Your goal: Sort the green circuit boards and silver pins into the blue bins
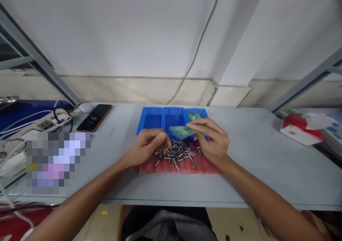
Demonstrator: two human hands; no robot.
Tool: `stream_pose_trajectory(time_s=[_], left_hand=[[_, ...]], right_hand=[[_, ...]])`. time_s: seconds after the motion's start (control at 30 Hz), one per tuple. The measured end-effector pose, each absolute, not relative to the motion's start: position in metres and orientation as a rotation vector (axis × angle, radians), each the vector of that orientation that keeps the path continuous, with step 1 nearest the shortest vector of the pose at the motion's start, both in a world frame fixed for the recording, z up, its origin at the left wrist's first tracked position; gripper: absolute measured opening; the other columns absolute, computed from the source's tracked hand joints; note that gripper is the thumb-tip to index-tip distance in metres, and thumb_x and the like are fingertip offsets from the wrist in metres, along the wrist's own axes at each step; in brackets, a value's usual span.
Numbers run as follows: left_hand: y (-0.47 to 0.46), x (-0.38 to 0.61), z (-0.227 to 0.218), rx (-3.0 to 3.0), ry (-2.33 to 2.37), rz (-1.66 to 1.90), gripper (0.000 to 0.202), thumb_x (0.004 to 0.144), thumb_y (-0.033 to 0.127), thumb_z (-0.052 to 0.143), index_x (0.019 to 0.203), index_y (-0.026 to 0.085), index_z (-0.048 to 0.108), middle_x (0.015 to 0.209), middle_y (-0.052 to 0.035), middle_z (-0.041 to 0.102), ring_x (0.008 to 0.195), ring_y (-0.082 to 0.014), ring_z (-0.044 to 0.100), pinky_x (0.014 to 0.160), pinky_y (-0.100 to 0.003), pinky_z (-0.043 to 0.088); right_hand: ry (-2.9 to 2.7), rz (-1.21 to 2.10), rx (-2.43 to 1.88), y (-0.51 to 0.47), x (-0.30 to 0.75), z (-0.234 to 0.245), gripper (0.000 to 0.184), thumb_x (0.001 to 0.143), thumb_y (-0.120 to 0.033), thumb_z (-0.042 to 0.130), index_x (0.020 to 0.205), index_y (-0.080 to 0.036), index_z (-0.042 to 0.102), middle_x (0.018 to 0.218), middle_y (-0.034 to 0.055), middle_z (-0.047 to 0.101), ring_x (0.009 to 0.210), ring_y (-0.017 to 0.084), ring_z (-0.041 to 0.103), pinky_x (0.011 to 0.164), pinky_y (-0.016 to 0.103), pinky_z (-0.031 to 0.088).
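A heap of small metal pins (pixel 178 153) lies on a red sheet (pixel 199 167) at the front of the grey table. My left hand (pixel 146 147) rests at the heap's left edge, its fingers curled and pinched at the pins. My right hand (pixel 213 140) hovers over the heap's right side and holds a small pale green clear packet (pixel 181 131) by one end. Behind the heap stands a blue tray (pixel 149 121) with three compartments. The right compartment holds more green packets (pixel 194 116).
A dark phone (pixel 94 117) lies at the back left beside a white power strip (pixel 50 123) with cables. Red and white boxes (pixel 300 128) sit at the far right. Grey metal frame bars slant up on both sides. The table's front edge (pixel 171 200) runs just below the red sheet.
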State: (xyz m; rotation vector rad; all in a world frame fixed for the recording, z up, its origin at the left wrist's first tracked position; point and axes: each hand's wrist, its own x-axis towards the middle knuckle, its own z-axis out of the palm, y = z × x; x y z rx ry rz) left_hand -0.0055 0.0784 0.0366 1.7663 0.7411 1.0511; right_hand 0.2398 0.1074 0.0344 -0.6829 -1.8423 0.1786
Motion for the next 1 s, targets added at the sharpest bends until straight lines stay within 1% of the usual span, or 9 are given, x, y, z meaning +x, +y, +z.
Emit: stream_pose_trajectory(time_s=[0.1, 0.17, 0.3, 0.4, 0.47, 0.6, 0.8, 0.9, 1.0], left_hand=[[0.078, -0.007, 0.038, 1.761, 0.776, 1.081, 0.048, 0.103, 0.047, 0.041, 0.082, 0.014, 0.068, 0.071, -0.004, 0.064, 0.062, -0.0099, 0.057, 0.059, -0.022, 0.044], [0.078, -0.007, 0.038, 1.756, 0.789, 1.109, 0.048, 0.103, 0.046, 0.042, 0.08, 0.014, 0.068, 0.068, -0.0034, 0.063, 0.061, -0.0099, 0.057, 0.058, -0.022, 0.044], [0.079, -0.005, 0.04, 1.768, 0.793, 1.135, 0.048, 0.103, 0.046, 0.043, 0.076, 0.014, 0.067, 0.065, -0.0028, 0.062, 0.059, -0.0101, 0.057, 0.058, -0.022, 0.044], [0.078, -0.003, 0.041, 1.808, 0.815, 1.128, 0.048, 0.103, 0.045, 0.043, 0.076, 0.014, 0.067, 0.066, -0.003, 0.063, 0.059, -0.0097, 0.056, 0.057, -0.022, 0.044], [0.078, -0.003, 0.041, 1.847, 0.834, 1.131, 0.048, 0.103, 0.044, 0.043, 0.075, 0.014, 0.068, 0.065, -0.0028, 0.062, 0.059, -0.0094, 0.056, 0.057, -0.021, 0.044], [0.08, -0.003, 0.04, 1.9, 0.858, 1.133, 0.047, 0.104, 0.041, 0.042, 0.075, 0.014, 0.067, 0.065, -0.002, 0.062, 0.059, -0.0086, 0.056, 0.058, -0.021, 0.043], [0.08, -0.004, 0.036, 1.977, 0.882, 1.119, 0.044, 0.104, 0.038, 0.043, 0.076, 0.014, 0.068, 0.065, -0.0007, 0.062, 0.06, -0.0077, 0.057, 0.06, -0.02, 0.043], [0.079, -0.005, 0.037, 1.995, 0.895, 1.13, 0.045, 0.104, 0.039, 0.043, 0.075, 0.014, 0.068, 0.065, -0.0008, 0.063, 0.059, -0.0079, 0.057, 0.059, -0.021, 0.043], [0.081, -0.005, 0.037, 2.007, 0.927, 1.153, 0.044, 0.103, 0.039, 0.043, 0.075, 0.015, 0.068, 0.063, -0.0006, 0.062, 0.058, -0.0081, 0.056, 0.059, -0.021, 0.043]], right_hand=[[-1.727, 0.272, -0.995, 0.134, 0.265, 0.04, 0.013, 0.093, -0.029, 0.063, 0.098, -0.024, 0.075, 0.09, 0.0019, 0.071, 0.076, 0.016, 0.066, 0.066, 0.03, 0.055], [-1.73, 0.234, -1.151, 0.158, 0.285, 0.04, 0.024, 0.095, -0.039, 0.059, 0.094, -0.019, 0.074, 0.077, 0.0021, 0.068, 0.067, 0.016, 0.062, 0.059, 0.029, 0.049], [-1.921, 0.165, -1.246, 0.194, 0.308, 0.035, 0.033, 0.093, -0.045, 0.059, 0.089, -0.016, 0.075, 0.072, 0.0046, 0.069, 0.066, 0.019, 0.06, 0.064, 0.035, 0.049], [-1.964, 0.088, -1.274, 0.196, 0.306, 0.035, 0.035, 0.089, -0.044, 0.065, 0.11, -0.018, 0.074, 0.083, 0.0074, 0.071, 0.079, 0.025, 0.062, 0.079, 0.044, 0.051], [-1.96, -0.057, -1.267, 0.188, 0.301, 0.038, 0.039, 0.092, -0.042, 0.062, 0.122, -0.019, 0.07, 0.096, 0.0097, 0.071, 0.093, 0.027, 0.062, 0.09, 0.049, 0.05], [-2.2, -0.18, -1.131, 0.169, 0.291, 0.043, 0.034, 0.1, -0.041, 0.051, 0.121, -0.022, 0.07, 0.119, 0.0089, 0.07, 0.113, 0.026, 0.061, 0.101, 0.047, 0.049], [-2.491, -0.242, -1.254, 0.157, 0.278, 0.041, 0.047, 0.101, -0.049, 0.045, 0.129, -0.018, 0.065, 0.132, 0.0114, 0.067, 0.135, 0.032, 0.051, 0.108, 0.056, 0.043], [-2.391, -0.275, -1.207, 0.139, 0.286, 0.057, 0.038, 0.099, -0.044, 0.051, 0.123, -0.02, 0.068, 0.127, 0.0099, 0.069, 0.127, 0.03, 0.057, 0.104, 0.054, 0.047], [-2.303, -0.187, -1.245, 0.105, 0.304, 0.07, 0.023, 0.096, -0.036, 0.056, 0.102, -0.023, 0.074, 0.104, 0.0042, 0.076, 0.096, 0.023, 0.071, 0.086, 0.042, 0.058]])
